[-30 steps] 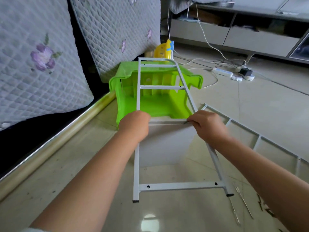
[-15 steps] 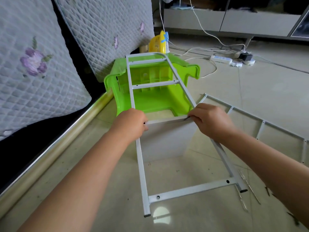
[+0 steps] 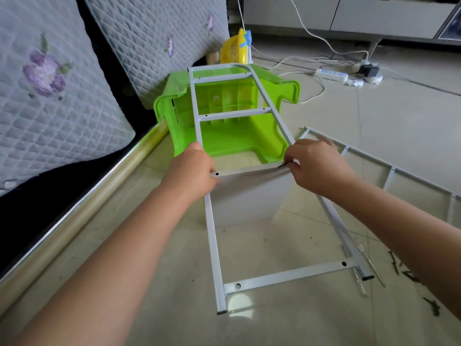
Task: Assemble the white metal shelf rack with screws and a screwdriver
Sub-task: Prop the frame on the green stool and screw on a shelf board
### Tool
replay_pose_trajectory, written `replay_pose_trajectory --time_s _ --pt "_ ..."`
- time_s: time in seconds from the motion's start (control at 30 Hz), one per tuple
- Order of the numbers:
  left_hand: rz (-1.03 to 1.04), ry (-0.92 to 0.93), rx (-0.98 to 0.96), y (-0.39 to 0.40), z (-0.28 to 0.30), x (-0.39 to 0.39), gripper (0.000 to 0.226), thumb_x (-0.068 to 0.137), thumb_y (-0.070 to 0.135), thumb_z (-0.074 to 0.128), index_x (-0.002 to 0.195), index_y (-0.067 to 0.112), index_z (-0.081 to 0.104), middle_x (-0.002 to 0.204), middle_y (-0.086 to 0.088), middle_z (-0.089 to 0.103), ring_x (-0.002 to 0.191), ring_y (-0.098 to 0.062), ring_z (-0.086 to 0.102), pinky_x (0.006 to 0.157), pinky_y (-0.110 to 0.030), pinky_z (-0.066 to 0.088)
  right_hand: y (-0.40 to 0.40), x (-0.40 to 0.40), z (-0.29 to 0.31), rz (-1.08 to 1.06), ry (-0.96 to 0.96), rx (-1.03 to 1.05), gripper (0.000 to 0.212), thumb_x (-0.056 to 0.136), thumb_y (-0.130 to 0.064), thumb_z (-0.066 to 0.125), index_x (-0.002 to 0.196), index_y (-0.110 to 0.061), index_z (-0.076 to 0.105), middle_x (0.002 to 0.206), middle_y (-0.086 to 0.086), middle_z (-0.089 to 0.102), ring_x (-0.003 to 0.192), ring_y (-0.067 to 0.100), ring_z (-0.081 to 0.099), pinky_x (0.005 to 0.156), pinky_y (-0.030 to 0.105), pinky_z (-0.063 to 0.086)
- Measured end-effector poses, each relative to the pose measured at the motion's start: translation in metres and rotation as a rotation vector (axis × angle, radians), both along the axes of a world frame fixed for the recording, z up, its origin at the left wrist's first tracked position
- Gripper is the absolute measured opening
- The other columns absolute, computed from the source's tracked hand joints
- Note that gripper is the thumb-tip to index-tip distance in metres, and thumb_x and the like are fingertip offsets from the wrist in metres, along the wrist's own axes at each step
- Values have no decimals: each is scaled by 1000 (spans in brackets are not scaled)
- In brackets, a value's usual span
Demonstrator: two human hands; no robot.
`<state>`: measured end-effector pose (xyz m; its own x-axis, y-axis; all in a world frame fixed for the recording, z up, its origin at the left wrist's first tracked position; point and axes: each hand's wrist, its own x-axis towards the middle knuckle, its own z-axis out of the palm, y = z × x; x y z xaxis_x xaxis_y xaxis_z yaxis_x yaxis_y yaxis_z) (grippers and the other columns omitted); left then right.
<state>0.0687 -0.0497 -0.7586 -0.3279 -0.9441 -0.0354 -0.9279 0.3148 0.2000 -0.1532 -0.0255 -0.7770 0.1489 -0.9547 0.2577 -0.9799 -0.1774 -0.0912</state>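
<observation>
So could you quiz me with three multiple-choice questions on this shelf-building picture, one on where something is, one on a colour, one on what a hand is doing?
1. Where does the far end of the white ladder-like frame rest?
A. on the green stool
B. on the power strip
C. on the quilted cushion

2. What colour is the overturned stool?
A. blue
B. green
C. red

3. What is the right hand doing?
A. lying flat on the floor
B. pinching a small dark screw-like piece at the frame
C. holding a cable

Answers: 1 A, the frame's top lies across the stool. 2 B, it is bright green. 3 B, the fingertips pinch a thin dark piece at the rail.
</observation>
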Motion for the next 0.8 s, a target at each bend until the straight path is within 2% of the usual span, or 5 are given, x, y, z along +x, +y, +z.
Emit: replay_pose_trajectory --time_s 0.1,0.3,0.53,0.67,0.8 --pt "73 143 15 6 -1 5 33 84 27 66 113 13 67 107 -10 50 105 -23 52 81 -22 35 1 4 -1 -90 117 15 22 88 -8 45 102 -16 60 103 2 59 104 22 54 112 41 13" --pt "110 360 212 5 8 25 34 82 22 69 115 15 66 80 0 62 73 -9 56 63 -16 36 4 13 14 -112 51 81 24 86 -6 48 103 -14 62 105 5 60 99 27 55 74 24 28" --pt "166 470 237 3 1 23 32 80 18 70 112 16 68 77 -6 71 52 2 56 66 -15 44 0 42 13 -28 -108 23 20 87 -8 48 98 -8 65 97 11 61 92 32 56 73 38 47" --pt "201 550 215 7 -4 25 29 79 17 71 107 13 70 84 -8 72 65 -13 63 67 -16 45 -8 73 13 235 -321 -84 17 75 -2 54 77 0 71 74 17 63 67 34 60 58 42 52" --pt "208 611 253 7 -6 27 30 76 18 75 105 11 71 85 -10 72 75 -20 69 78 -25 53 -9 92 13 354 -257 -81 14 65 -4 55 65 -5 70 60 11 60 47 29 57 38 36 48"
